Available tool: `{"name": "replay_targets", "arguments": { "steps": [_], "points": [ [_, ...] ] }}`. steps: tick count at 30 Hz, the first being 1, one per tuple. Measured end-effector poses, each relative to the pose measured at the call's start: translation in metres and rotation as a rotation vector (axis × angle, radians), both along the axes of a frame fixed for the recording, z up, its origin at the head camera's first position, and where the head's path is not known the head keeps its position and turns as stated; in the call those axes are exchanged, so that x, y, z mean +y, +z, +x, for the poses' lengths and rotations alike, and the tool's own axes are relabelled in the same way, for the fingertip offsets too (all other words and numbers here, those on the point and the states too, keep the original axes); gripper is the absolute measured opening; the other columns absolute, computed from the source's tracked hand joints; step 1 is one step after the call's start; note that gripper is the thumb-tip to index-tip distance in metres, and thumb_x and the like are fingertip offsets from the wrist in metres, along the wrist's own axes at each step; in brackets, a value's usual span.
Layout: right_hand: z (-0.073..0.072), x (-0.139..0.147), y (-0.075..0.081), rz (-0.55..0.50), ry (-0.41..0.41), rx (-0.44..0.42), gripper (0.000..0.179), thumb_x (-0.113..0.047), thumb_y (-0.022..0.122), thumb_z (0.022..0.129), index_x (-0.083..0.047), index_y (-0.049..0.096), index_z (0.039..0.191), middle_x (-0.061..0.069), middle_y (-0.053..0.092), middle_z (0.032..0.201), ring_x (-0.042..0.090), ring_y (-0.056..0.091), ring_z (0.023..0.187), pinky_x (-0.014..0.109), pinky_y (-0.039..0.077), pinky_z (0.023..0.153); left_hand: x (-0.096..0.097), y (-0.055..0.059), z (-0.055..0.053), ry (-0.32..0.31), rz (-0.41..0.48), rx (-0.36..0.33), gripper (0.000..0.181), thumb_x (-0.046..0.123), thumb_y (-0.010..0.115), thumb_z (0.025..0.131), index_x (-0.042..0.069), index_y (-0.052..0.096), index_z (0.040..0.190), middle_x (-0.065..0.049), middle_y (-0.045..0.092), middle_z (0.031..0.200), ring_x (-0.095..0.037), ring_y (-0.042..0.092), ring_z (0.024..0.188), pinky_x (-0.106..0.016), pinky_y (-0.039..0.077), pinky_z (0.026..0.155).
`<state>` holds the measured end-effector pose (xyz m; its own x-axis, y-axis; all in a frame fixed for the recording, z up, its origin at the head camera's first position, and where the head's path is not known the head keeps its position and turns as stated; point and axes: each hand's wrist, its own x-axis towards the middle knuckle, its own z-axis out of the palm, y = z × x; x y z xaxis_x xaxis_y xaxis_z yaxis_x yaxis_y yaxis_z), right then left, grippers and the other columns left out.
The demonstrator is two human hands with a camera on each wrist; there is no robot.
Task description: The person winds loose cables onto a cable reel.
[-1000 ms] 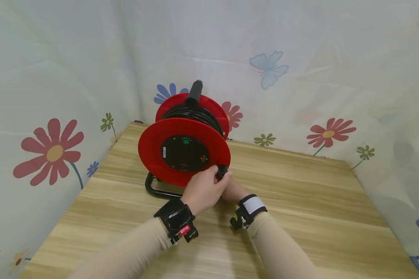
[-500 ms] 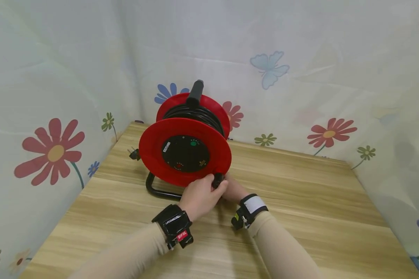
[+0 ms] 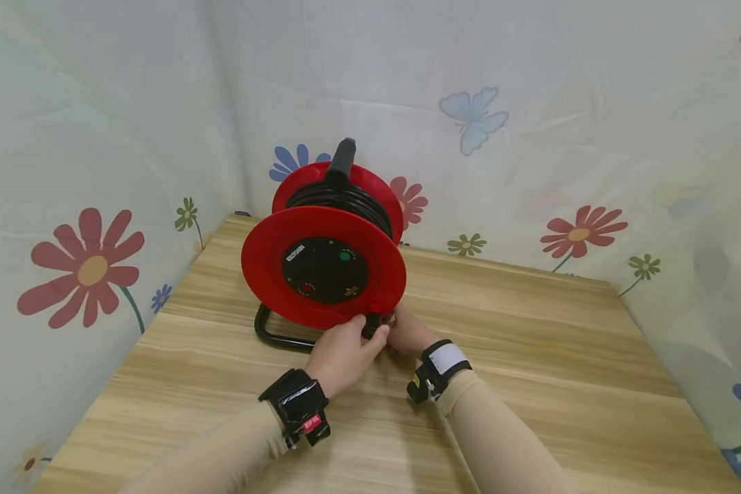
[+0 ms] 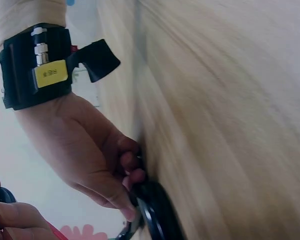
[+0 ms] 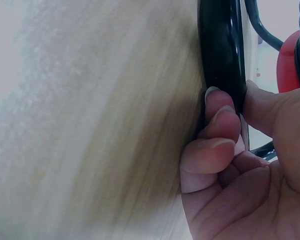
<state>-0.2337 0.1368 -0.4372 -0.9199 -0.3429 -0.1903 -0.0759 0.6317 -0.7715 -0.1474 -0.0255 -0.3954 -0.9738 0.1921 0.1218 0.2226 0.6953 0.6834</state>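
Observation:
A red cable reel (image 3: 264, 264) wound with black cable (image 3: 346, 199) stands on the wooden table in the head view. My left hand (image 3: 341, 353) pinches the black crank knob (image 3: 371, 324) low on the reel's front disc between thumb and fingers. Close on the right, my right hand (image 3: 410, 335) grips the black tube frame (image 5: 221, 45) near the tabletop, its fingers curled under the tube and its thumb on the other side in the right wrist view. Fingers of the left hand on the knob show at the lower left corner of the left wrist view.
The wooden table (image 3: 531, 329) runs out to both sides of the reel. A flower-printed curtain (image 3: 395, 62) hangs behind and on both sides. The reel's black carrying handle (image 3: 342, 163) sticks up at the top.
The reel's front disc has turned clockwise, and my left hand has moved down and left with the knob. A plug showed left of the reel half a second ago; now it is hidden. My right hand stays put.

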Motion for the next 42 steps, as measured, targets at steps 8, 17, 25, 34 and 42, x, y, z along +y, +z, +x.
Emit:
{"name": "replay_targets", "arguments": {
  "steps": [8, 17, 25, 34, 42],
  "points": [
    [0.002, 0.0, 0.003, -0.036, -0.022, -0.081, 0.042, -0.019, 0.057, 0.094, -0.011, 0.035, 0.128, 0.01, 0.054, 0.075, 0.017, 0.047, 0.046, 0.026, 0.039, 0.04, -0.008, -0.01, 0.0, 0.009, -0.011, -0.019, 0.043, 0.052, 0.044, 0.095, 0.015, 0.052, 0.075, 0.002, 0.047, 0.058, -0.015, 0.047, 0.052, -0.028, 0.037, 0.047],
    [0.005, 0.001, 0.007, -0.054, 0.012, -0.08, 0.048, -0.024, 0.063, 0.092, -0.016, 0.035, 0.13, 0.01, 0.054, 0.083, 0.018, 0.049, 0.049, 0.027, 0.041, 0.042, -0.014, -0.016, 0.002, 0.038, -0.054, -0.016, 0.041, 0.049, 0.044, 0.095, 0.013, 0.056, 0.081, -0.002, 0.051, 0.06, -0.017, 0.05, 0.055, -0.03, 0.039, 0.048],
    [0.006, 0.0, 0.01, -0.061, 0.011, -0.066, 0.047, -0.024, 0.064, 0.091, -0.015, 0.038, 0.129, 0.012, 0.056, 0.082, 0.018, 0.049, 0.048, 0.026, 0.041, 0.042, -0.016, -0.016, 0.001, 0.047, -0.078, -0.012, 0.04, 0.048, 0.045, 0.094, 0.013, 0.057, 0.078, -0.002, 0.052, 0.059, -0.018, 0.05, 0.055, -0.031, 0.039, 0.047],
    [0.006, 0.0, 0.011, -0.016, 0.003, -0.073, 0.04, -0.019, 0.059, 0.093, -0.013, 0.036, 0.125, 0.009, 0.056, 0.069, 0.017, 0.05, 0.047, 0.026, 0.042, 0.042, -0.027, -0.018, 0.002, 0.058, -0.1, -0.002, 0.04, 0.044, 0.045, 0.094, 0.015, 0.053, 0.068, -0.003, 0.052, 0.058, -0.019, 0.05, 0.055, -0.032, 0.038, 0.046],
    [0.006, 0.0, 0.009, 0.006, -0.008, -0.088, 0.036, -0.022, 0.06, 0.093, -0.014, 0.037, 0.12, 0.01, 0.058, 0.072, 0.018, 0.053, 0.05, 0.026, 0.044, 0.044, -0.036, -0.023, 0.003, 0.074, -0.115, -0.024, 0.039, 0.044, 0.046, 0.094, 0.014, 0.054, 0.069, -0.003, 0.051, 0.058, -0.019, 0.048, 0.054, -0.031, 0.038, 0.048]
  ]
}}
